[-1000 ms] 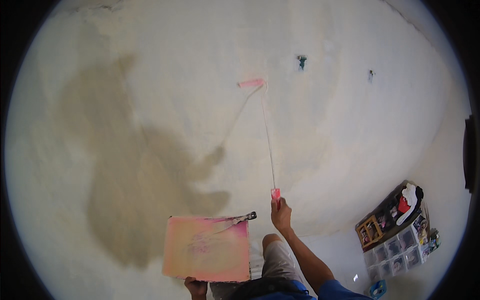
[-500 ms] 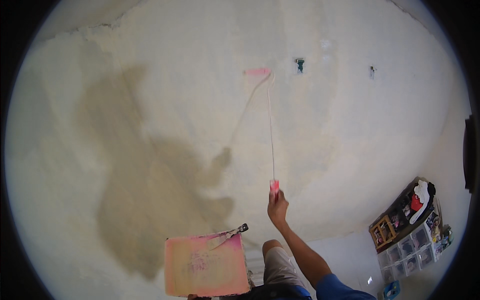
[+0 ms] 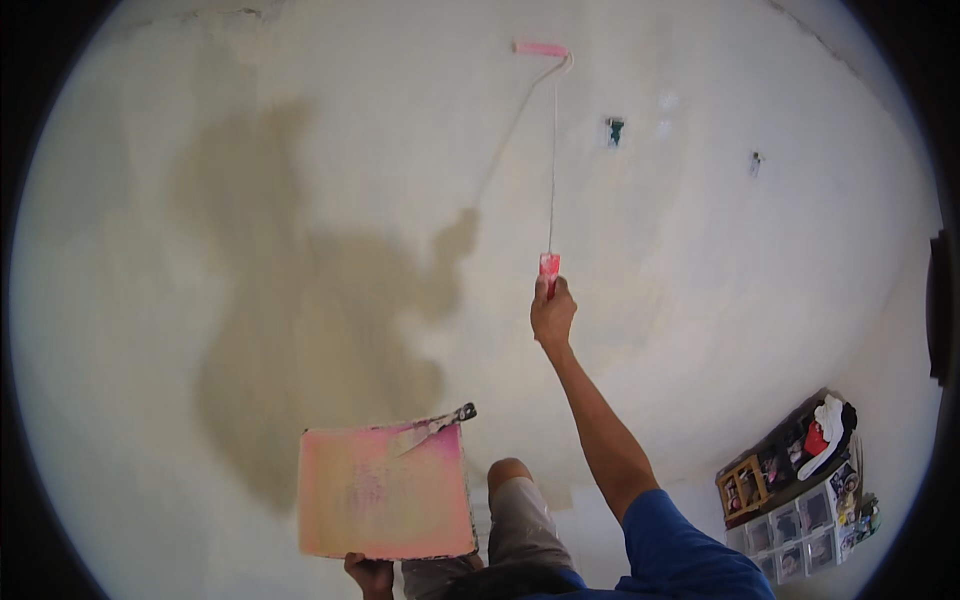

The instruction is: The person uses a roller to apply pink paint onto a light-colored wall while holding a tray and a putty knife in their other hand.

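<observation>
Roller (image 3: 541,48) far above right hand (image 3: 552,318)

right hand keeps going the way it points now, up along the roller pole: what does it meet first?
Probably the pale wall. The right hand grips the red handle of the roller, which seems pressed there; nothing else shows in that line, though depth is unclear.

Pale wall (image 3: 300,150) bearing broad damp stain (image 3: 300,330), small green fitting (image 3: 614,130); cluttered dark shelf unit (image 3: 800,470) at wall's lower right edge.
</observation>
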`<state>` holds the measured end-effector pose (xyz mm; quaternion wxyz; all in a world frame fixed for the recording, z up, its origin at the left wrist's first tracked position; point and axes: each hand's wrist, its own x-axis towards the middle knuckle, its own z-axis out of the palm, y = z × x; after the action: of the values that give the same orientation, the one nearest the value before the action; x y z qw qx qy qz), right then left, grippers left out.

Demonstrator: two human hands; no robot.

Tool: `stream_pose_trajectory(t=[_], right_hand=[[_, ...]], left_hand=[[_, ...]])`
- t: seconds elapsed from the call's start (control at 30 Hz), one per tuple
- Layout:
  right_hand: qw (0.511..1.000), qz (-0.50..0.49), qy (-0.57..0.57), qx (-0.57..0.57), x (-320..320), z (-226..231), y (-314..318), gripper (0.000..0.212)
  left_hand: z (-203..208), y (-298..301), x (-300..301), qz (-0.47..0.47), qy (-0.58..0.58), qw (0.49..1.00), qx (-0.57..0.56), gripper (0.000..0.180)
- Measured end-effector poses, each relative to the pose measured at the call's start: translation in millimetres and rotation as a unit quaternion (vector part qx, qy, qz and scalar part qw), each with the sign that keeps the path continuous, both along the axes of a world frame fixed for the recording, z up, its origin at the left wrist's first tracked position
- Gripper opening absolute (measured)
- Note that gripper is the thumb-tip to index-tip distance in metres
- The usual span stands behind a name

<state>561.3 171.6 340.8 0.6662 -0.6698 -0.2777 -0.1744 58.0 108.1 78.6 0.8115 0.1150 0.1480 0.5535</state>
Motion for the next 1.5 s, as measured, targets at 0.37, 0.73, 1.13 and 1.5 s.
stream_pose_trajectory(t=[0.37,0.73,1.13,1.5], right_hand=[[0.988,0.000,0.101,-0.120,-64.7,-259.5,-46.4,0.024],[0.949,0.053,0.221,-0.218,-123.7,-410.7,-79.9,0.031],[0.966,0.032,0.188,-0.172,-118.1,-390.5,-33.2,0.028],[0.967,-0.008,0.150,-0.204,-104.9,-377.2,-46.9,0.027]], left_hand=[[-7.8,19.6,3.2,0.020,0.028,0.997,-0.064,0.040],[-32.9,28.2,-10.2,-0.056,-0.057,0.997,0.008,0.041],[-30.5,35.7,-13.5,-0.043,0.009,0.998,-0.042,0.034],[-9.6,32.8,-4.8,-0.003,0.048,0.997,-0.063,0.028]])
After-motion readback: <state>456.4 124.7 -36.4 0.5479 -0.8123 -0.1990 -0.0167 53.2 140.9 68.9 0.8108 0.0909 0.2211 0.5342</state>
